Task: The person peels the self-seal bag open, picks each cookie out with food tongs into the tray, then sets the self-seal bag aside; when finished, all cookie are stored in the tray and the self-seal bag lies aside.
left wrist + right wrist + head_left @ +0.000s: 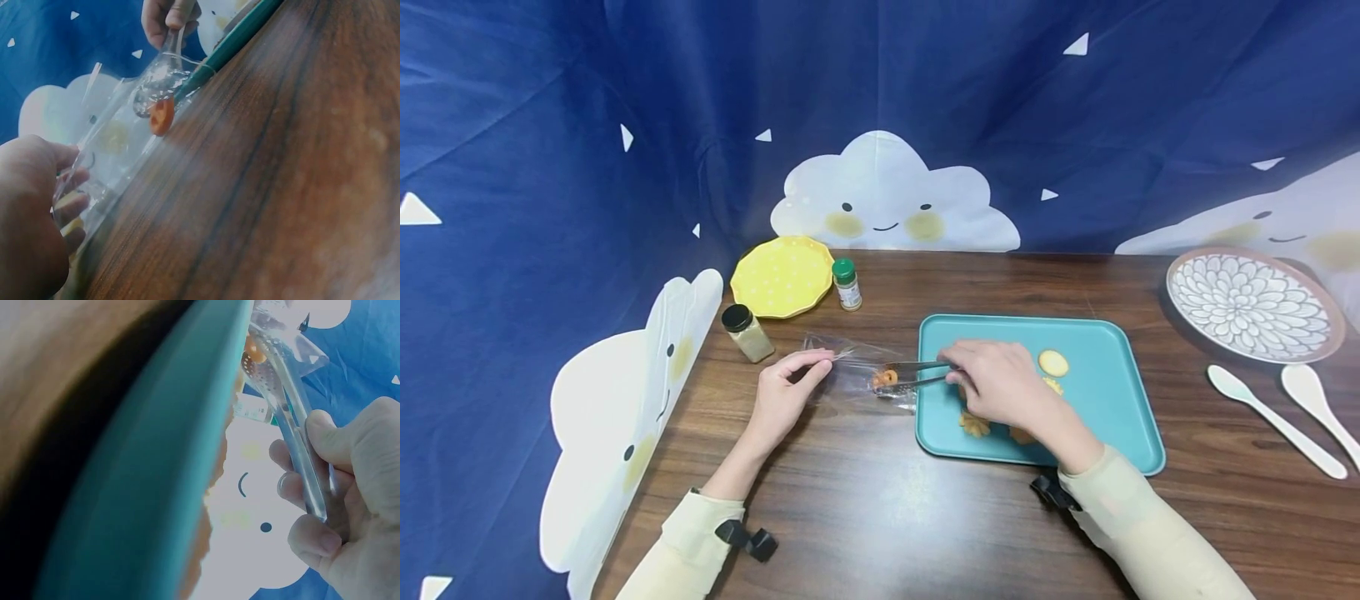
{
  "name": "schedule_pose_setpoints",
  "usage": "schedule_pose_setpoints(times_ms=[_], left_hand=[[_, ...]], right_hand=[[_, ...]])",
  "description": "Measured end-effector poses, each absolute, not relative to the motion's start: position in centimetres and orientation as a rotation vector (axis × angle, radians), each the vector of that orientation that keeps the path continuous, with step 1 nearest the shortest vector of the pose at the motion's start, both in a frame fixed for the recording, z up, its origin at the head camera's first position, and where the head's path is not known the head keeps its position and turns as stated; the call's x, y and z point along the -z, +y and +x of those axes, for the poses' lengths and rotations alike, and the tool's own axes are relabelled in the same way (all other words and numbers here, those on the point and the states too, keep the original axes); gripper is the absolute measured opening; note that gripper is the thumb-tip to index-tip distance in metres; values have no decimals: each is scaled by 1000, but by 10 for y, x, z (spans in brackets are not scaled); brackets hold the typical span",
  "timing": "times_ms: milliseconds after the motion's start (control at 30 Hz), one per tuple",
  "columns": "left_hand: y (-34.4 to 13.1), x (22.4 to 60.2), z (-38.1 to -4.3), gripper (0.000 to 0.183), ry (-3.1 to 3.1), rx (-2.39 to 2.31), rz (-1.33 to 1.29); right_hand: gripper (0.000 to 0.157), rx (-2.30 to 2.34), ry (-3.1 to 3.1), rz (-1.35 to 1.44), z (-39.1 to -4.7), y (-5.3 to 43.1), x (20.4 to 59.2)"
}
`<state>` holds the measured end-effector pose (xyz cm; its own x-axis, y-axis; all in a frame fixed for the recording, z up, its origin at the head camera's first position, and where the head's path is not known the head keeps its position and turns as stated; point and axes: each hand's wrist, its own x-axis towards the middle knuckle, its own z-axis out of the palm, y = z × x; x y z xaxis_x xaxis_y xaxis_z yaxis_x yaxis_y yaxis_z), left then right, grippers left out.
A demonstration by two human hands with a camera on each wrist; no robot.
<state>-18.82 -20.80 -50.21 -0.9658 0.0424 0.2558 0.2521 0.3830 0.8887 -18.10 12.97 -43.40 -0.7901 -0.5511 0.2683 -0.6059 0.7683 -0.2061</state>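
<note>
My left hand [784, 392] pinches the edge of a clear plastic bag [850, 392], which lies toward the teal tray [1120, 400]. In my right hand [1000, 379] is a pair of metal tongs [292, 431] with perforated ends. The tong ends reach into the bag's mouth. Between them sits a small orange ring-shaped piece [162, 116], like a snack or pasta piece. My right forearm crosses the tray, where yellow-brown scalloped pieces [975, 423] and a pale round slice [1053, 362] lie, partly hidden by the hand.
A black-lidded jar [749, 335], a yellow dotted plate [782, 279] and a green-capped shaker [847, 285] stand at the back left. To the right are a leaf-patterned plate [1251, 307] and two white spoons [1285, 425]. A blue cloud-print cloth [880, 67] hangs behind the wooden table.
</note>
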Motion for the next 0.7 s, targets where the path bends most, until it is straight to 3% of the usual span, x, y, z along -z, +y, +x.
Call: schedule_pose_setpoints(times_ms=[367, 700], left_hand=[[-207, 502, -188, 18, -2442, 1610, -276], [-210, 503, -189, 19, -2436, 1635, -278]], right_hand=[[16, -425, -2742, 884, -174, 159, 422], [37, -421, -2506, 776, -129, 268, 412]])
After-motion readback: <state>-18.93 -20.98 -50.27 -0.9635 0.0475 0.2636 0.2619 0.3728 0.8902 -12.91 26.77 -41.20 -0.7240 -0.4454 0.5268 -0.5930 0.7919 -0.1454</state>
